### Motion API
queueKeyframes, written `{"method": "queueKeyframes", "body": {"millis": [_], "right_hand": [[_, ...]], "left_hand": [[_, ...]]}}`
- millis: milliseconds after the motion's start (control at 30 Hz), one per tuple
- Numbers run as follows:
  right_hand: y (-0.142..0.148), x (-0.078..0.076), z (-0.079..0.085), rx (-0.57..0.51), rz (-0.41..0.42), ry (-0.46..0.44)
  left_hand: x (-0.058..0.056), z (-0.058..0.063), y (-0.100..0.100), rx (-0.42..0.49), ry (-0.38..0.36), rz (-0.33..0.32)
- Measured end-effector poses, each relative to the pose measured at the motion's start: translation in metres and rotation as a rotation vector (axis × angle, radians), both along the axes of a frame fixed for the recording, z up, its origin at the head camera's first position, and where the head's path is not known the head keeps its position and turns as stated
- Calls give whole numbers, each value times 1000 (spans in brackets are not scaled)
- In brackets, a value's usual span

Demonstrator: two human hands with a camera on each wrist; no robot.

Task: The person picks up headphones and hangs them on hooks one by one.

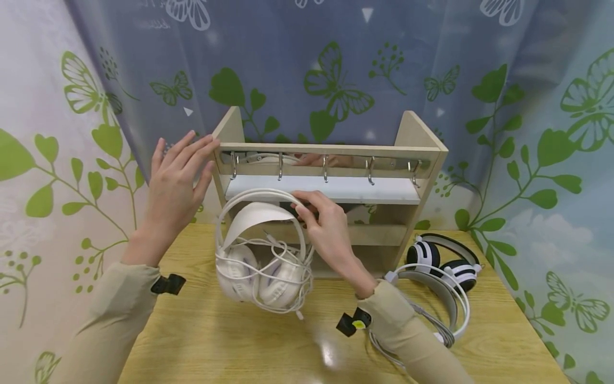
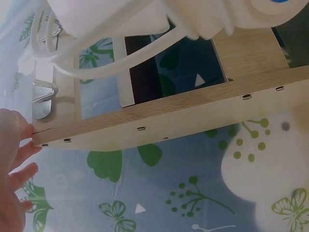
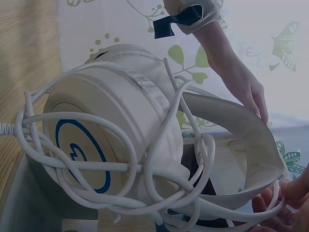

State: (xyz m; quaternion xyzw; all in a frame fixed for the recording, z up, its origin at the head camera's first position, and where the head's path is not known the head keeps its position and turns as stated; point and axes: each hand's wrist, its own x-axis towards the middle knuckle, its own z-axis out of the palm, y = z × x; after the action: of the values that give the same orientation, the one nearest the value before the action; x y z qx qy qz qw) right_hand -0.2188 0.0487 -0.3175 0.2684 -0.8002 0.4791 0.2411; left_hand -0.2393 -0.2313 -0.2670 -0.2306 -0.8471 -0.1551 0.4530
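Note:
White headphones (image 1: 237, 274) hang in front of the wooden rack's (image 1: 312, 146) left half. My right hand (image 1: 331, 229) pinches the right side of their headband between thumb and fingers. A loose white cord (image 3: 140, 166) is wound around the ear cups, one of which shows a blue ring in the right wrist view. My left hand (image 1: 175, 184) has its fingers stretched out, with the fingertips (image 2: 29, 150) at the rack's upper left corner. Metal hooks (image 1: 325, 169) line the front of the rack's top board, and the headband's top is below the leftmost ones.
Right of the rack, black-and-white headphones (image 1: 464, 274) lie on the wooden table (image 1: 216, 341). Another white and grey pair (image 1: 467, 314) lies nearer, its grey cable partly beneath my right forearm. A white shelf (image 1: 331, 188) runs below the hooks. Patterned curtains (image 1: 336, 64) stand behind.

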Motion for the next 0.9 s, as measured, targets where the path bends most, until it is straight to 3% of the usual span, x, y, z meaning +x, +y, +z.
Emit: {"method": "queueKeyframes", "body": {"millis": [900], "right_hand": [[-23,8,14,-58,9,-47]], "left_hand": [[3,7,-1,4,-40,-16]]}}
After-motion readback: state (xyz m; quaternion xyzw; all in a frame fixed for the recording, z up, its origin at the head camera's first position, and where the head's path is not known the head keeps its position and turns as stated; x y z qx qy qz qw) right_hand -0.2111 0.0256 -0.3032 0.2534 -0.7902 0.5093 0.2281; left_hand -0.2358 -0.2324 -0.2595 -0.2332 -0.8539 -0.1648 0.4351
